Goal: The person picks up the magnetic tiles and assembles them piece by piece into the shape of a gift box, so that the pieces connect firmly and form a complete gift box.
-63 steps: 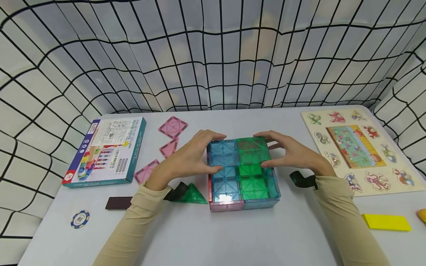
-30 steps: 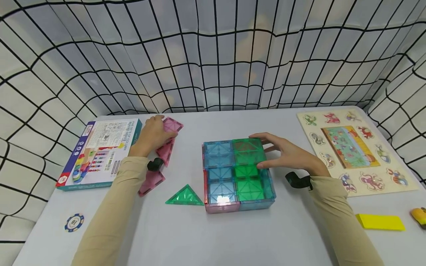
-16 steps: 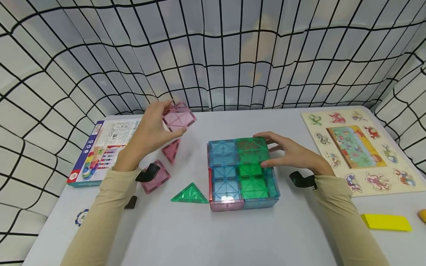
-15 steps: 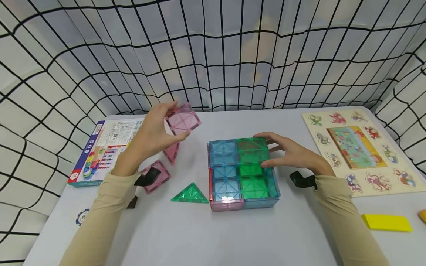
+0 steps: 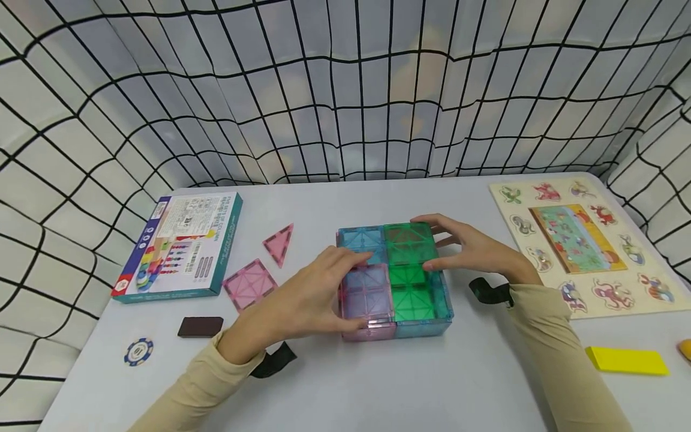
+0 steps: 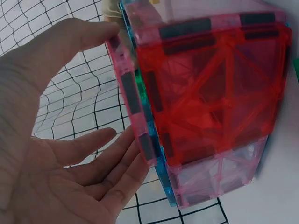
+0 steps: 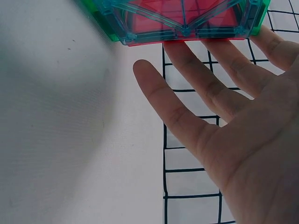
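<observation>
A white table stretches before us, a cream puzzle board at the frame's right and a printed box at left, with a translucent tile block just right of centre. The person's left hand pinches a pink square tile over the block's lower-left quarter, while the right hand, fingers extended and unclenched, rests against its upper-right corner. Left of centre lie a loose pink square and a pink triangle.

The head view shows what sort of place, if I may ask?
Probably a tabletop play area: black mesh netting rises behind a white table bearing a square box of translucent coloured plastic tiles and a cream rectangular picture board.
</observation>
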The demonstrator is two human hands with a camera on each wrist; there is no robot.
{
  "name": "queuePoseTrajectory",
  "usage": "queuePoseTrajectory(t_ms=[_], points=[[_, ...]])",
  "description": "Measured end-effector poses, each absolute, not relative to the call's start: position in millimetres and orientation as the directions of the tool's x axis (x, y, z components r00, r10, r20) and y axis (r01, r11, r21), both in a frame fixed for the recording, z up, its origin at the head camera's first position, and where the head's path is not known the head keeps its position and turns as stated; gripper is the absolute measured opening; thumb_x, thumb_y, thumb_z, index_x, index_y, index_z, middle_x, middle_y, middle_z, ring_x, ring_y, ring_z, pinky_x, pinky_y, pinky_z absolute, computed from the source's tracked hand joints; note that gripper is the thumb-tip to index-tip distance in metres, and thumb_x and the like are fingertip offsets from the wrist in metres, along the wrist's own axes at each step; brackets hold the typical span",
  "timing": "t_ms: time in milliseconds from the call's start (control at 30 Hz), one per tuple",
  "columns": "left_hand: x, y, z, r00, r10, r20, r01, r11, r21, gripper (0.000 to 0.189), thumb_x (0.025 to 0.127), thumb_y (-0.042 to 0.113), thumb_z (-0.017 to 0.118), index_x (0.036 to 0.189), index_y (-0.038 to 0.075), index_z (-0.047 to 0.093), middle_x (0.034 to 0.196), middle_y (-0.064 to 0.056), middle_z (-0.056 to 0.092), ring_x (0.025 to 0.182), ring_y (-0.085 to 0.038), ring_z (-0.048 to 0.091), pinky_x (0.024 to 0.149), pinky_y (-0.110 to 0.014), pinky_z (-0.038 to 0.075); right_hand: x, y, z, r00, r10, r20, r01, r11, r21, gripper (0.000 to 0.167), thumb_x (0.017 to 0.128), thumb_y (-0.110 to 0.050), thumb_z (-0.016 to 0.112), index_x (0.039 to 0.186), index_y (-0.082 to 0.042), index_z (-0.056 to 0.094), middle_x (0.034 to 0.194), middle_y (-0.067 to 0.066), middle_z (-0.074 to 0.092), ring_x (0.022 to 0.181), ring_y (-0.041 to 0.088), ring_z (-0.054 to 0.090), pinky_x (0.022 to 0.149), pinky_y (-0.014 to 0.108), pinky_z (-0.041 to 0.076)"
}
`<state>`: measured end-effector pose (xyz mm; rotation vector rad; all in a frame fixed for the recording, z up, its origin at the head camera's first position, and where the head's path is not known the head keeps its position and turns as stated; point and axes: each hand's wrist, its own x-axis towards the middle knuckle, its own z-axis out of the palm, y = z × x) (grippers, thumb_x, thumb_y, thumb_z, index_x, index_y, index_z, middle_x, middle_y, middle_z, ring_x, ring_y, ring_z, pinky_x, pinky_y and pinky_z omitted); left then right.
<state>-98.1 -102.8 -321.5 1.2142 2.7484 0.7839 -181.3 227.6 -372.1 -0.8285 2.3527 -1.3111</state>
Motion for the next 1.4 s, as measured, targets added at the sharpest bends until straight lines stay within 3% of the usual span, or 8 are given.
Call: queuePoseTrajectory(t_ms=[133, 400, 633, 767, 933, 1133, 1300, 1400], points=[[-97, -100, -321, -0.682, 0.715, 0.153, 0.695, 0.568, 0.441, 0.094, 0.075, 0.034, 0.095, 0.15, -0.001, 0.049, 0.136, -0.011, 0.056, 0.125, -0.024, 0.053, 0.101, -0.041, 0.055, -182, 227, -370, -0.779, -0.628, -0.003, -0.327, 0.41, -0.851, 0.079, 0.09, -0.018, 0.083, 0.157, -0.013, 0.041, 0.15, 0.011, 0.051, 0.138, 0.036, 0.046, 0.109, 0.059, 0.046], [-98, -98, -319, -0.646, 0.749, 0.147, 0.727, 0.546, 0.417, 0.077, 0.081, 0.029, 0.091, 0.144, 0.001, 0.057, 0.13, -0.009, 0.057, 0.119, -0.022, 0.055, 0.095, -0.035, 0.056, -181, 228, -372, -0.781, -0.624, -0.009, -0.314, 0.405, -0.859, 0.079, 0.09, -0.019, 0.082, 0.157, -0.012, 0.041, 0.15, 0.012, 0.05, 0.139, 0.037, 0.045, 0.109, 0.06, 0.046], [-97, -111, -327, -0.678, 0.715, 0.173, 0.696, 0.546, 0.466, 0.08, 0.078, 0.029, 0.095, 0.143, 0.002, 0.058, 0.14, -0.009, 0.051, 0.129, -0.024, 0.051, 0.104, -0.04, 0.052, -175, 225, -361, -0.801, -0.599, -0.023, -0.33, 0.472, -0.818, 0.081, 0.091, -0.022, 0.084, 0.158, -0.013, 0.04, 0.155, 0.011, 0.045, 0.144, 0.036, 0.04, 0.114, 0.063, 0.039], [-92, -120, -333, -0.754, 0.637, 0.162, 0.61, 0.585, 0.535, 0.093, 0.077, 0.034, 0.096, 0.151, 0.003, 0.049, 0.146, -0.01, 0.046, 0.134, -0.026, 0.048, 0.106, -0.044, 0.051, -161, 218, -340, -0.82, -0.556, 0.137, -0.47, 0.516, -0.717, 0.063, 0.093, -0.019, 0.082, 0.148, -0.011, 0.052, 0.149, 0.008, 0.051, 0.14, 0.028, 0.045, 0.114, 0.058, 0.04], [-86, -131, -338, -0.839, 0.541, 0.058, 0.444, 0.619, 0.648, 0.11, 0.077, 0.04, 0.095, 0.16, 0.005, 0.032, 0.147, -0.012, 0.045, 0.129, -0.031, 0.053, 0.103, -0.049, 0.053, -128, 194, -315, -0.787, -0.532, 0.313, -0.588, 0.492, -0.641, 0.028, 0.096, -0.003, 0.075, 0.123, -0.005, 0.069, 0.12, 0.003, 0.07, 0.108, 0.015, 0.065, 0.092, 0.036, 0.056], [-77, -129, -353, -0.842, 0.526, -0.122, 0.32, 0.668, 0.672, 0.113, 0.079, 0.043, 0.093, 0.162, 0.001, 0.029, 0.134, -0.011, 0.052, 0.123, -0.026, 0.056, 0.101, -0.045, 0.053, -91, 168, -320, -0.839, -0.526, 0.137, -0.458, 0.55, -0.698, 0.019, 0.099, -0.008, 0.072, 0.118, -0.006, 0.07, 0.099, -0.004, 0.075, 0.084, 0.006, 0.067, 0.074, 0.028, 0.058], [-68, -119, -370, -0.862, 0.503, -0.068, 0.333, 0.662, 0.671, 0.105, 0.087, 0.041, 0.087, 0.161, -0.003, 0.028, 0.121, -0.006, 0.054, 0.108, -0.02, 0.055, 0.091, -0.037, 0.053, -82, 155, -334, -0.865, -0.493, 0.093, -0.387, 0.538, -0.749, 0.028, 0.098, -0.009, 0.073, 0.125, -0.004, 0.066, 0.1, -0.001, 0.075, 0.085, 0.009, 0.069, 0.076, 0.029, 0.059], [-62, -114, -376, -0.884, 0.466, -0.039, 0.325, 0.672, 0.665, 0.107, 0.089, 0.046, 0.083, 0.162, -0.005, 0.023, 0.123, -0.008, 0.055, 0.109, -0.019, 0.057, 0.094, -0.039, 0.052, -81, 149, -339, -0.87, -0.485, 0.085, -0.354, 0.496, -0.793, 0.031, 0.098, -0.007, 0.073, 0.127, -0.001, 0.065, 0.101, 0.001, 0.073, 0.087, 0.011, 0.069, 0.079, 0.029, 0.059]])
